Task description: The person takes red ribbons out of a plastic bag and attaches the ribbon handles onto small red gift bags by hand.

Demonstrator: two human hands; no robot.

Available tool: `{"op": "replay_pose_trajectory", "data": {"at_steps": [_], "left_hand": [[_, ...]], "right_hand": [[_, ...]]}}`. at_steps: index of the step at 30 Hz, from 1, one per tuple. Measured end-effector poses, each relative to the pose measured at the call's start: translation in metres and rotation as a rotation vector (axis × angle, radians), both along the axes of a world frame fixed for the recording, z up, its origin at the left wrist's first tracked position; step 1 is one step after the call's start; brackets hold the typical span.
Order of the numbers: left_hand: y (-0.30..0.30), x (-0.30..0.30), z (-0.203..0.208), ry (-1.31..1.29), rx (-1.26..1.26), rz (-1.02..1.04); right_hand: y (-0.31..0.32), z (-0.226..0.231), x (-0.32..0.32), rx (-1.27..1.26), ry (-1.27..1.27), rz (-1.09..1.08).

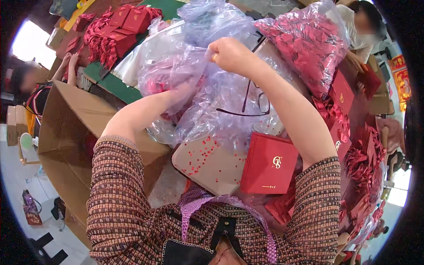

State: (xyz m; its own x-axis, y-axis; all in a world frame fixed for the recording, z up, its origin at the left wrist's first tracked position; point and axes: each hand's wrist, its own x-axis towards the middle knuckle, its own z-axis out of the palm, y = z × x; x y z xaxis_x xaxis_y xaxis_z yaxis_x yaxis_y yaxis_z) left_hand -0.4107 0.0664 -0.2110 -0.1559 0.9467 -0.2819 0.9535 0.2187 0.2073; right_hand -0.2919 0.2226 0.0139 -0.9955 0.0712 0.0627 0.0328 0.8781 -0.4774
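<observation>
Up top, right hand (229, 55) pinches the plastic bag (212, 88); left hand (179, 95) is buried inside, grip unseen.

Plastic bag (212, 88) at frame centre was clear with lilac tint, red showing through it. Second bag (304, 44), upper right, was clear, packed with red pieces. Folded card (269, 164), lower centre, was deep red with gold emblem. Board (207, 165) beside it was beige, speckled with red dots. Sleeves (119, 194) were brown-and-orange woven check with dark flecks; strap (194, 205) at chest was purple. Cardboard box (66, 132), left, was plain brown. Mat (110, 81), upper left, was green, red cards (128, 22) stacked above it. Glasses (254, 104) had black frame.
</observation>
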Motion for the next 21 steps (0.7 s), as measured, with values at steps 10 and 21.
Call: {"op": "replay_pose_trajectory", "data": {"at_steps": [10,21], "left_hand": [[-0.002,-0.058,0.143,-0.265,0.031,0.256],[-0.012,-0.08,0.26,-0.894,0.526,0.32]], "right_hand": [[0.037,-0.008,-0.025,-1.086,-0.11,-0.487],[0.052,-0.044,-0.059,-1.368,-0.007,-0.625]]}}
